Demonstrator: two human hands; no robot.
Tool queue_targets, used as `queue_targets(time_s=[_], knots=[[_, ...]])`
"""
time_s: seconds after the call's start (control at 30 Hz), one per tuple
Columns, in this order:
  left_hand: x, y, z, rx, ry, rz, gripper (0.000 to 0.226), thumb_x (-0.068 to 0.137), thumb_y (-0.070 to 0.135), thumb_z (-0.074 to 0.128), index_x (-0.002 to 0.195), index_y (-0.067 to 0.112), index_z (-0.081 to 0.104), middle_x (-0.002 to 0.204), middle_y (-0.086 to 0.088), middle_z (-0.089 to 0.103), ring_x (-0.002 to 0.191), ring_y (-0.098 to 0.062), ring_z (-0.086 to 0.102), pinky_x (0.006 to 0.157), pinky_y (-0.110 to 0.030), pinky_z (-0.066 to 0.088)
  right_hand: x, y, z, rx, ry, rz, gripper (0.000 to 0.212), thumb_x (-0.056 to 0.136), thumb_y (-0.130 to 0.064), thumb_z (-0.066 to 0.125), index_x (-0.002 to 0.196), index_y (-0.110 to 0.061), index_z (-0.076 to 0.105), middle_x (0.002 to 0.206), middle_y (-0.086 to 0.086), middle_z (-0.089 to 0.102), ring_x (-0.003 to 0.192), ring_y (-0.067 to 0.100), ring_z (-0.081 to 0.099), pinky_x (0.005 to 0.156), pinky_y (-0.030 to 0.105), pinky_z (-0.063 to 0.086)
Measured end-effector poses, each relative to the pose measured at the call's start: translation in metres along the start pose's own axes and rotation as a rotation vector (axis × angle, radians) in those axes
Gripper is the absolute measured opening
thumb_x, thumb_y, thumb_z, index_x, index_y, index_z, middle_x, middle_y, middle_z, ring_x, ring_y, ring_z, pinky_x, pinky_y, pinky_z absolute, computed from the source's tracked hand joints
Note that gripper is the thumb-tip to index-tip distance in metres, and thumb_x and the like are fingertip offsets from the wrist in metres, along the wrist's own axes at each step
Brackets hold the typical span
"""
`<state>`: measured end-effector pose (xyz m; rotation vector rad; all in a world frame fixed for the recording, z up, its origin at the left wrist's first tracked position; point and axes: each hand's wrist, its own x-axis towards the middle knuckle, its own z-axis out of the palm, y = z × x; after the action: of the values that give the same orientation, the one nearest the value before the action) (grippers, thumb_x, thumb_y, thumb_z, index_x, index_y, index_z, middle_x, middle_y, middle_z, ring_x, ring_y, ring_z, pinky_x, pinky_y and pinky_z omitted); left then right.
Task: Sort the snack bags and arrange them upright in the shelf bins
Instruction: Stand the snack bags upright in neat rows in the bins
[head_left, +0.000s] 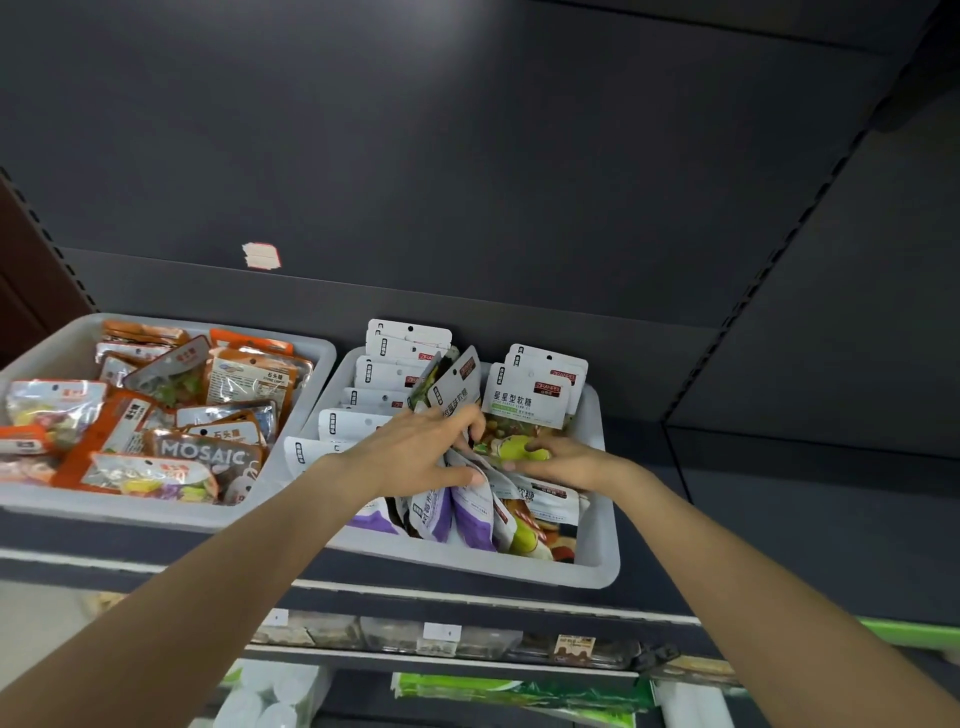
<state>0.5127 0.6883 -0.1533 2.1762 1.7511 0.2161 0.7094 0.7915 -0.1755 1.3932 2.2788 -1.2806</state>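
Left hand (415, 447) grip curled on tilted snack bag (457, 387), right hand (566, 460) pinching green-fruit bag (519, 448), right bin (597, 545)

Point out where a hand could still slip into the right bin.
Little room: the right bin is packed. White bags fill its left side, the left hand and right hand work the middle. The left bin is heaped too.

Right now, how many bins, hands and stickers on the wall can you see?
Bins: 2, the left bin with orange bags and the right bin with white bags
Hands: 2, the left hand and the right hand, both in the right bin among the bags
Wall stickers: 1, the sticker
Total: 5
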Motion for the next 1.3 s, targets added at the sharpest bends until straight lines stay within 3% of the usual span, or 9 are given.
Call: queue_targets(time_s=[0.2,0.37,0.5,0.6,0.73,0.87,1.0,1.17,1.3], knots=[[-0.003,0.001,-0.005,0.150,-0.200,0.029,0.045,0.086,0.060,0.052,0.128,0.043,0.054,0.122,0.014,0.059,0.110,-0.010,0.038,0.084,-0.031,0.025,-0.004,0.000,0.008,0.105,0.049,-0.027,0.065,0.079,-0.043,0.071,0.132,-0.013,0.049,0.128,-0.009,0.047,0.116,0.013,0.045,0.094,0.023,0.042],[-0.002,0.002,-0.005,0.155,-0.234,0.023,0.050,0.083,0.064,0.053,0.129,0.044,0.053,0.127,0.016,0.057,0.109,-0.011,0.037,0.083,-0.031,0.024,0.000,0.005,0.015,0.396,0.278,-0.007,0.079,0.071,-0.015,0.081,0.139,-0.009,0.041,0.138,0.006,0.048,0.123,0.021,0.049,0.104,0.036,0.043],[-0.005,0.003,-0.003,0.148,-0.220,0.029,0.054,0.081,0.067,0.052,0.130,0.045,0.051,0.130,0.018,0.055,0.109,-0.011,0.038,0.085,-0.031,0.025,-0.006,-0.005,0.017,0.749,0.380,-0.017,0.086,0.073,0.010,0.073,0.144,-0.009,0.029,0.122,0.007,0.057,0.107,0.020,0.056,0.085,0.032,0.052],[-0.008,0.003,-0.001,0.160,-0.193,0.028,0.061,0.077,0.073,0.050,0.133,0.048,0.046,0.132,0.016,0.054,0.112,-0.012,0.039,0.088,-0.032,0.028,-0.007,-0.014,0.011,0.905,0.403,0.010,0.074,0.073,0.012,0.070,0.138,-0.005,0.039,0.118,0.011,0.061,0.100,0.025,0.061,0.075,0.032,0.054],[-0.009,0.006,-0.001,0.196,-0.154,0.017,0.066,0.079,0.072,0.050,0.139,0.047,0.036,0.133,0.010,0.053,0.117,-0.014,0.039,0.090,-0.032,0.027,-0.013,-0.020,-0.006,0.913,0.427,0.016,0.042,0.078,0.010,0.066,0.116,-0.007,0.060,0.113,0.014,0.065,0.093,0.026,0.063,0.065,0.032,0.056],[-0.007,0.008,-0.001,0.155,-0.133,-0.018,0.064,0.082,0.069,0.049,0.139,0.044,0.038,0.129,0.005,0.056,0.120,-0.014,0.037,0.088,-0.031,0.023,-0.019,-0.012,-0.023,0.837,0.659,-0.084,0.028,0.080,0.002,0.067,0.100,-0.016,0.060,0.107,0.009,0.066,0.096,0.027,0.064,0.082,0.039,0.053],[-0.005,0.010,0.001,0.128,-0.121,-0.056,0.061,0.083,0.071,0.044,0.136,0.041,0.044,0.126,0.004,0.058,0.120,-0.013,0.038,0.092,-0.031,0.023,-0.016,0.001,-0.011,0.776,0.626,-0.093,0.027,0.085,-0.003,0.065,0.104,-0.018,0.053,0.113,0.007,0.064,0.097,0.023,0.063,0.081,0.037,0.054],[0.001,0.016,0.002,0.068,-0.106,-0.129,0.067,0.080,0.076,0.035,0.139,0.044,0.035,0.123,0.002,0.060,0.120,-0.015,0.041,0.096,-0.034,0.026,-0.012,0.006,-0.004,0.564,0.487,-0.051,0.066,0.080,0.010,0.062,0.134,-0.021,0.039,0.127,0.005,0.054,0.117,0.022,0.052,0.097,0.042,0.047],[0.004,0.017,0.004,0.068,-0.058,-0.154,0.065,0.082,0.074,0.039,0.138,0.042,0.039,0.125,0.003,0.060,0.123,-0.016,0.042,0.099,-0.036,0.026,-0.013,0.005,-0.022,0.435,0.455,-0.053,0.046,0.087,-0.014,0.065,0.130,-0.016,0.051,0.128,0.004,0.057,0.114,0.021,0.057,0.098,0.039,0.048]])
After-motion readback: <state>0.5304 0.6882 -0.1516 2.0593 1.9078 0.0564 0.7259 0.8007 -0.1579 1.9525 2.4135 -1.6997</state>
